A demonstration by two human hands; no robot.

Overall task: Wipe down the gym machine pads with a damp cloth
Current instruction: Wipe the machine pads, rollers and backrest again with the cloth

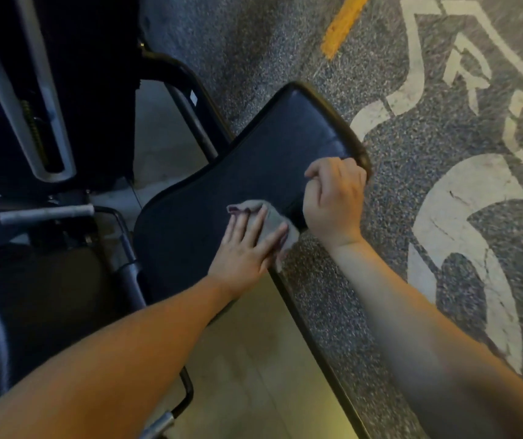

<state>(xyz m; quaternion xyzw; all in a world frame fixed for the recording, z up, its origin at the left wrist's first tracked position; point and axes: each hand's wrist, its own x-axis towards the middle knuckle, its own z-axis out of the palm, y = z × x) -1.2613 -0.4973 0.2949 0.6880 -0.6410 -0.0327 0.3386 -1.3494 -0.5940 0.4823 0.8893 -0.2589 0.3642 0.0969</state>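
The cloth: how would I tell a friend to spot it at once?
Find the big black pad slanting across the middle, beside the speckled floor with white markings. Near its right edge, the left hand presses flat on a small crumpled grey cloth, next to the right hand gripping the pad's edge. It is the only pale, soft thing on the dark pad.

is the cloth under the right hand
No, the cloth lies under the flat left hand on the pad, while the right hand grips the pad's edge.
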